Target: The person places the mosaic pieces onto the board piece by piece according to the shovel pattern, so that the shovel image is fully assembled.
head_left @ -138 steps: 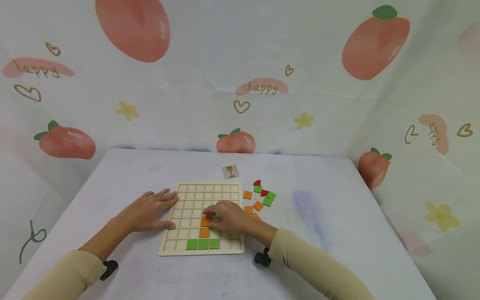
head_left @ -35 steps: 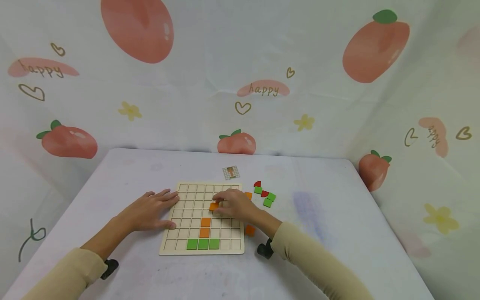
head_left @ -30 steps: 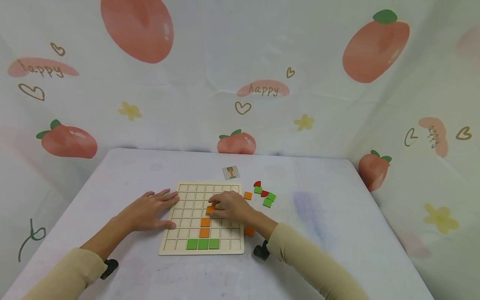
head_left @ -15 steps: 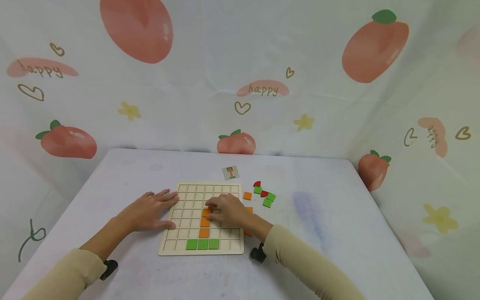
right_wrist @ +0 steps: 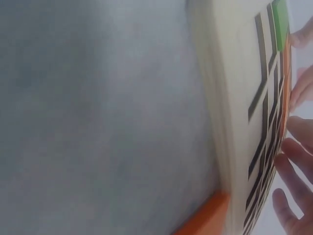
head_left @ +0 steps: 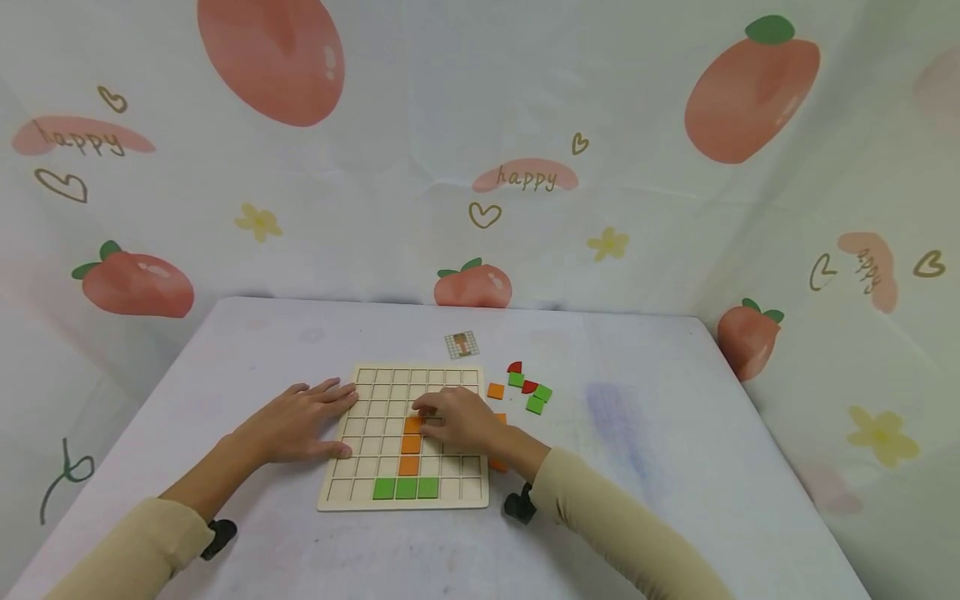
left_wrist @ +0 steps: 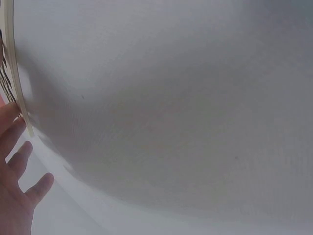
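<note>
A pale wooden grid board (head_left: 442, 492) lies on the table. Three green square tiles (head_left: 407, 488) sit side by side in its front row. Above the middle one runs a column of orange square tiles (head_left: 410, 443), the farthest being the orange tile (head_left: 412, 425) at my right fingertips. My right hand (head_left: 461, 421) hovers over the board, thumb and fingers parted beside that tile; whether they still touch it is hard to see. My left hand (head_left: 303, 423) rests spread along the board's left edge, fingers on the rim. The left wrist view shows its fingers (left_wrist: 19, 159) near that edge.
Right of the board lie loose green tiles (head_left: 535, 405), red quarter-round pieces (head_left: 514, 367) and an orange tile (head_left: 496, 391). More orange tiles (head_left: 498, 465) are partly hidden under the right forearm. A small pattern card (head_left: 461, 344) lies behind the board. Printed cloth (head_left: 375, 167) hangs behind.
My right hand brought an orange tile leftward and down into the column, which is now one longer. Since half a second ago its fingers have drawn slightly right. The left hand stays put.
</note>
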`<state>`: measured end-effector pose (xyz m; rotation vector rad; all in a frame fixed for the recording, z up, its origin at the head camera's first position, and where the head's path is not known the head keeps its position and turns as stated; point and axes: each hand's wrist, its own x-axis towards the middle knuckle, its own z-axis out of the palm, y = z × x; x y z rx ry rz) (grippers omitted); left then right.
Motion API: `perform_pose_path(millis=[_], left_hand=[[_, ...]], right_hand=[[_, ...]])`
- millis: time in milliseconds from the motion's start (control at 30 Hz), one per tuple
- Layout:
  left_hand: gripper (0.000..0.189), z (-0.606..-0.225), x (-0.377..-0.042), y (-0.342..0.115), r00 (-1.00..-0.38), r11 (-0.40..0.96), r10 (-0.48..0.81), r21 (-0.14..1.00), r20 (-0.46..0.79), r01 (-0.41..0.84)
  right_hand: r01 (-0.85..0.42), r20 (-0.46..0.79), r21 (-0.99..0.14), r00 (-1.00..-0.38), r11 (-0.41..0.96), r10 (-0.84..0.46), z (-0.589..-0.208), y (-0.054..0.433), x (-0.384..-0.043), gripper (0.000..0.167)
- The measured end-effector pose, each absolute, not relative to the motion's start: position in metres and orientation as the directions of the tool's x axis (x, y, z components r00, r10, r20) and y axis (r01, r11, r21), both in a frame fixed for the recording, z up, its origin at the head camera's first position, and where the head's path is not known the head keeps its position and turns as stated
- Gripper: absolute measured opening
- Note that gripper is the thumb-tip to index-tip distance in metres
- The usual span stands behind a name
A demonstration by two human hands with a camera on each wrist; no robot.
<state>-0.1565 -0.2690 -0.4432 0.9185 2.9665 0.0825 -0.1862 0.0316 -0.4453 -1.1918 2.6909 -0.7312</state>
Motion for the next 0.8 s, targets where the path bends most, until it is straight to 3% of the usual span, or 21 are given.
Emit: perform_pose_path(millis=[267, 800], left_hand=[[0.089, -0.443, -0.157, -0.268, -0.822, 0.821, 0.569, 0.059, -0.018, 0.567], [0.089, -0.442, -0.155, -0.269, -0.828, 0.827, 0.560, 0.073, -0.028, 0.558]], right_hand=[[-0.604, 0.056, -0.520, -0.729, 0.604, -0.682, -0.445, 0.065, -0.181, 0.032], [-0.610, 0.165, -0.526, -0.757, 0.593, -0.632, -0.454, 0.154, -0.170, 0.040]])
